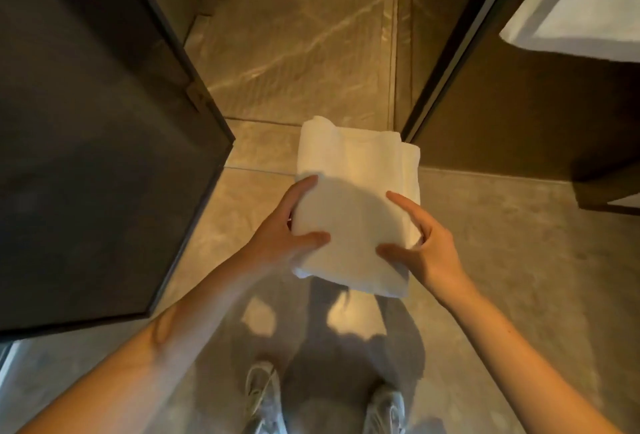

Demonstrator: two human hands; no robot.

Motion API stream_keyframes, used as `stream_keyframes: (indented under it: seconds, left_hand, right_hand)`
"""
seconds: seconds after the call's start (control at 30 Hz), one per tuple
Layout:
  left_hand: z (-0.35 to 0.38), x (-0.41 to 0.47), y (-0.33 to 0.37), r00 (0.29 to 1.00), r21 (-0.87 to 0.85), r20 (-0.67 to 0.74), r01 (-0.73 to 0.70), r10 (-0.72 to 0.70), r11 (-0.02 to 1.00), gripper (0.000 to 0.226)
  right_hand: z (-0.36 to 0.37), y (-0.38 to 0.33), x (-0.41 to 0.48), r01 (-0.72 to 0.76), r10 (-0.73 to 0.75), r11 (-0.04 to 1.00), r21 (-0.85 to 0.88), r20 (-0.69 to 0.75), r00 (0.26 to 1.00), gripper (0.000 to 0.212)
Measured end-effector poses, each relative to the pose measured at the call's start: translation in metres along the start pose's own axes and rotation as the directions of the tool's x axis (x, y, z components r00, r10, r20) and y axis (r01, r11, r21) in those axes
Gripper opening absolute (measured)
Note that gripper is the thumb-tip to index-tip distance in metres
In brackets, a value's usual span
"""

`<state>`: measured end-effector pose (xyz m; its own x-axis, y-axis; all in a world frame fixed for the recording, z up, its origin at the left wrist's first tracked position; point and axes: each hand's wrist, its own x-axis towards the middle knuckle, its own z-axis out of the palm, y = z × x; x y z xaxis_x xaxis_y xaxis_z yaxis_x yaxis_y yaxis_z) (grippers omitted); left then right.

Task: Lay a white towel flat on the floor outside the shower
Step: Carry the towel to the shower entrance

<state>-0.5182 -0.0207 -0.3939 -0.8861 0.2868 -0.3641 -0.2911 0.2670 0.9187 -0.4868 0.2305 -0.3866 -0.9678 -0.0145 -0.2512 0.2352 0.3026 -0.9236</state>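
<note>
While folded, the white towel (356, 205) sits gripped by both hands' fingers — left hand (287, 229), right hand (420, 243).

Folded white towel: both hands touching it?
Touching. Head view: left hand grips the folded white towel at its left edge, thumb on top; right hand holds its right edge.

So that's one folded white towel (356, 198), with two hands on it, a left hand (277, 236) and a right hand (422, 246). Two grey sneakers, left (263, 399) and right (386, 409), plus one dark glass door (104, 156).
</note>
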Motion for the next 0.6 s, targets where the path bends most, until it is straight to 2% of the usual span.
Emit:
stream_keyframes:
  seconds: [0.2, 0.4, 0.5, 0.6]
  left_hand:
    - [0.012, 0.133, -0.188, 0.999, -0.007, 0.036, 0.011, -0.011, 1.000, 0.092]
    - [0.036, 0.242, -0.362, 0.999, -0.020, 0.034, 0.004, -0.003, 1.000, 0.098]
    - [0.047, 0.279, -0.424, 0.998, -0.046, 0.052, 0.040, -0.038, 0.998, 0.098]
    - [0.053, 0.307, -0.456, 0.998, 0.018, 0.032, 0.061, -0.062, 0.998, 0.097]
  right_hand:
    - [0.060, 0.191, 0.108, 0.055, -0.056, 0.997, -0.051, -0.010, 0.998, 0.075]
    - [0.101, 0.360, 0.195, 0.051, -0.047, 0.995, -0.086, 0.044, 0.998, 0.078]
    - [0.117, 0.419, 0.223, 0.016, -0.009, 0.992, -0.124, 0.060, 0.998, 0.076]
    - [0.129, 0.458, 0.243, -0.012, 0.016, 0.986, -0.167, 0.025, 1.000, 0.074]
